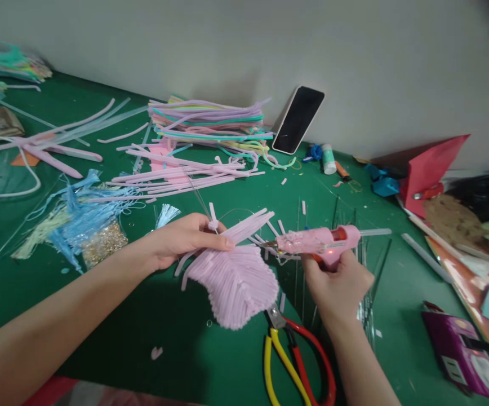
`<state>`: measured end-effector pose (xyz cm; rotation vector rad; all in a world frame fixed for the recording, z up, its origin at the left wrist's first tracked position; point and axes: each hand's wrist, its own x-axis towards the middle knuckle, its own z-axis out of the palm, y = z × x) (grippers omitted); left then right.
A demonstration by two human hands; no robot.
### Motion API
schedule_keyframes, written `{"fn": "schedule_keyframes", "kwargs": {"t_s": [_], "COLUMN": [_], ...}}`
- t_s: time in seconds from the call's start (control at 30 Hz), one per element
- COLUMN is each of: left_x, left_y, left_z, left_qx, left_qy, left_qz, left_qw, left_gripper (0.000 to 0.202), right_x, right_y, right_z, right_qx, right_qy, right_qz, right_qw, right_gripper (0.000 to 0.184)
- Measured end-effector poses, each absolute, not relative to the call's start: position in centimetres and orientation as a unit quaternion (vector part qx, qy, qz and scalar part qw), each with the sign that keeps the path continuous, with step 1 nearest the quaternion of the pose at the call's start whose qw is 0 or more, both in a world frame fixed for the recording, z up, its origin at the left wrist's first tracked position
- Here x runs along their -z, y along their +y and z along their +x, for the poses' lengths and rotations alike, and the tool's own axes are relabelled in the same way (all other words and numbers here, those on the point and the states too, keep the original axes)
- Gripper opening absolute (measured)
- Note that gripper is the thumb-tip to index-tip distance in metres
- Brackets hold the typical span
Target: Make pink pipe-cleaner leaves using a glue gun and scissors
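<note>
At frame centre, we find the pale pink fuzzy piece [240, 282] pinched in the left hand [187, 239], presumably for steadiness; right of centre, the right hand [338, 288] grips the glue gun [312, 241], nozzle [271, 244] directed leftward, apparently for close aim.

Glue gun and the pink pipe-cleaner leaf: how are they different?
The glue gun is in the right hand, while the pipe-cleaner leaf is in the left hand.
The glue gun is a hard-looking tool with a narrow tip; the pipe-cleaner leaf is broad and made of many soft-looking strands.
The glue gun shows a small glowing light; the pipe-cleaner leaf shows none.
Both are pinkish.
</note>
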<state>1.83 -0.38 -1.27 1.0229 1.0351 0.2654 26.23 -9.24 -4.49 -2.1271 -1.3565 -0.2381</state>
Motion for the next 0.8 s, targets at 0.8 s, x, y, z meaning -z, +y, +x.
{"fn": "schedule_keyframes", "kwargs": {"t_s": [0.8], "left_x": [1.38], "left_y": [-0.37], "left_z": [1.83], "left_qx": [-0.123], "left_qy": [0.469], "left_qz": [0.454], "left_qw": [0.748], "left_gripper": [0.027], "right_x": [4.73], "right_y": [-9.35], "right_z": [26.34], "right_qx": [0.101], "right_qy": [-0.525], "right_qz": [-0.789], "right_qw": [0.304], "right_gripper": [0.031]}}
